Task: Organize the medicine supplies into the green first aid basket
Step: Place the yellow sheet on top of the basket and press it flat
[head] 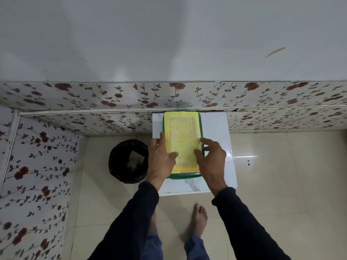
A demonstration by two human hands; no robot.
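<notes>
The green first aid basket point(185, 176) stands on a small white table point(216, 128). A yellow printed paper point(183, 132) lies flat across the basket's top and hides whatever is inside. My left hand point(161, 158) rests on the paper's left edge, thumb on the sheet and fingers spread along the basket's side. Fingers spread, my right hand point(212, 160) presses the paper's right edge, thumb on the sheet. Neither hand is closed around anything.
A black-lined waste bin point(128, 161) stands on the floor just left of the table. Flower-patterned wall panels point(75, 98) run behind and to the left. My bare feet point(200, 216) stand on the beige tiled floor in front of the table.
</notes>
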